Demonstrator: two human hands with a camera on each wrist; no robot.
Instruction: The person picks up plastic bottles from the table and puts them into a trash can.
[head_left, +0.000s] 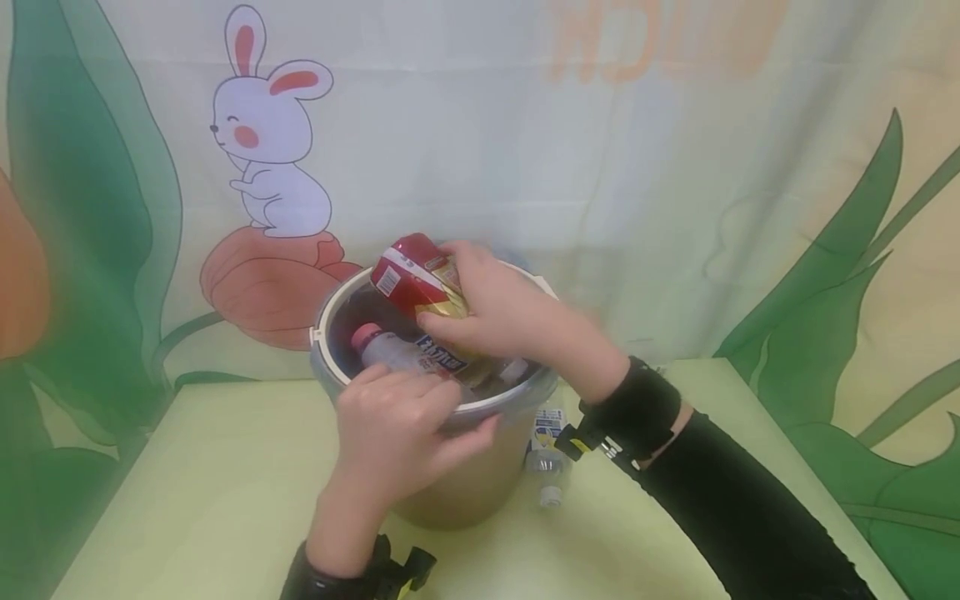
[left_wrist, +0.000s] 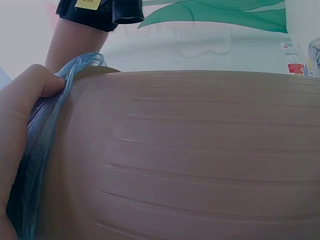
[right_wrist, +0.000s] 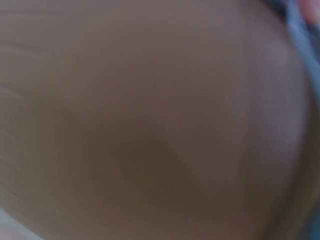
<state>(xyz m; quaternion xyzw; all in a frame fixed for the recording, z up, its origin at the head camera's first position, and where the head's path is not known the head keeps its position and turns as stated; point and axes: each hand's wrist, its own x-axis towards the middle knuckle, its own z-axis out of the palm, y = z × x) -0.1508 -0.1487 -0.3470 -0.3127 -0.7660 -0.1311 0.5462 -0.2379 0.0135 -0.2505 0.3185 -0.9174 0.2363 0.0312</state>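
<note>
A brown ribbed trash bin stands on the table, with a pale ring around its rim and a bluish plastic liner folded over the edge. My left hand grips the near rim, fingers over the edge and thumb outside on the liner. Over the mouth of the bin, my right hand holds a red and yellow package, tilted, with a barcode on its end. Below it, inside the bin, lies a bottle with a pink cap. The bin's wall fills the right wrist view.
A clear plastic bottle with a white cap lies on the pale yellow-green table, just right of the bin. Behind the table hangs a printed curtain with a rabbit and leaves.
</note>
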